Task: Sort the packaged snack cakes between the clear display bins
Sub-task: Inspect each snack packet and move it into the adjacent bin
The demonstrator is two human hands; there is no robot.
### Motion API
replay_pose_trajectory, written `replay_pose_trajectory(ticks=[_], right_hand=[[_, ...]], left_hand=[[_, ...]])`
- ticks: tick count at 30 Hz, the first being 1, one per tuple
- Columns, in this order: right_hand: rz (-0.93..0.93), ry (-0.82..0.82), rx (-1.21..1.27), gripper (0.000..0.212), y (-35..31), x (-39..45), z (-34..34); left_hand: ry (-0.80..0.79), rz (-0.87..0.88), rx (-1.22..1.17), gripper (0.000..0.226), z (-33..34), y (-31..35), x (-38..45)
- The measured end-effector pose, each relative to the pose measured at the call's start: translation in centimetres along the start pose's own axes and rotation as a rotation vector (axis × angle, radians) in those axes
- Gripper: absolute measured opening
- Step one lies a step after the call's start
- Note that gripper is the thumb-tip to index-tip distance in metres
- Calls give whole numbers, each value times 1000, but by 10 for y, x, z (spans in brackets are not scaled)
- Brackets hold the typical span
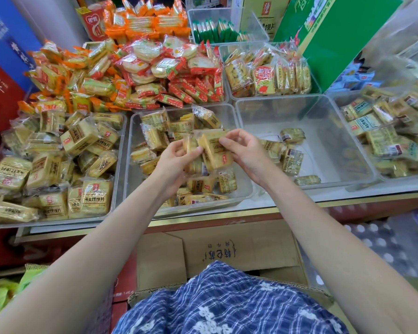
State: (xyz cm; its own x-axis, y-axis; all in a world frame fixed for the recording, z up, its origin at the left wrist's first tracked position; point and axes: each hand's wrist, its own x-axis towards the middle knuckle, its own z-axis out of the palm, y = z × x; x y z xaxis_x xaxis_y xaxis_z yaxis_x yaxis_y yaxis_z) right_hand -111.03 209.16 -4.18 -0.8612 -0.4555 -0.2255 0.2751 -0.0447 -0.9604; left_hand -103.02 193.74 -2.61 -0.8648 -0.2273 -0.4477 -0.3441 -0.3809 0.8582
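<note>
Shop counter (299,206), clear bins (362,150), cardboard boxes (227,251) below

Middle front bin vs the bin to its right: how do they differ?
The middle bin holds many yellow packs over most of its floor; the right bin holds a few, along its left side. Both hands, left hand and right hand, hold packs over the middle bin, none over the right bin. Both are clear plastic.
</note>
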Motion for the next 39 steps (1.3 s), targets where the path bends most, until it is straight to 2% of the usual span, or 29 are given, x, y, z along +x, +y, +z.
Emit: replay_pose_trajectory(ticks=[4,10,14,17,21,23,25,27,29,31,33,35,36,39], right_hand=[[7,-52,-172,21,-2,1,3],[149,-212,175,38,-7,-6,-3],[180,-253,221,51,-9,-12,-14],[97,-72,104,51,-12,-8,-26],[10,469,161,39,-26,9,-64],[6,655,-112,40,-24,17,-79],[48,690,-494,40,-14,21,-86],[120,622,-707,42,0,24,-90],[136,590,-787,40,7,25,-89],[40,589,-973,36,5,25,-80],[-170,536,-1147,29,-2,25,-64],[-310,365,-1131,19,-5,26,-41],[-316,230,-1100,16,-3,27,-29],[-108,-208,-1159,21,19,28,3]], left_hand=[[27,-18,114,35,-4,-1,-2],[-42,-1,66,24,0,-3,-1],[-101,24,93,20,12,-6,3],[-10,66,178,23,20,-7,13],[120,85,346,23,17,-9,26],[139,23,405,22,13,-15,30],[147,-34,470,22,10,-22,31],[148,-53,520,20,6,-28,31],[146,-57,562,18,1,-32,29],[167,-64,590,19,-6,-35,28],[187,-71,628,21,-15,-37,26],[191,-62,701,20,-23,-40,21],[187,-48,760,20,-28,-41,18],[188,-5,901,20,-42,-43,8]])
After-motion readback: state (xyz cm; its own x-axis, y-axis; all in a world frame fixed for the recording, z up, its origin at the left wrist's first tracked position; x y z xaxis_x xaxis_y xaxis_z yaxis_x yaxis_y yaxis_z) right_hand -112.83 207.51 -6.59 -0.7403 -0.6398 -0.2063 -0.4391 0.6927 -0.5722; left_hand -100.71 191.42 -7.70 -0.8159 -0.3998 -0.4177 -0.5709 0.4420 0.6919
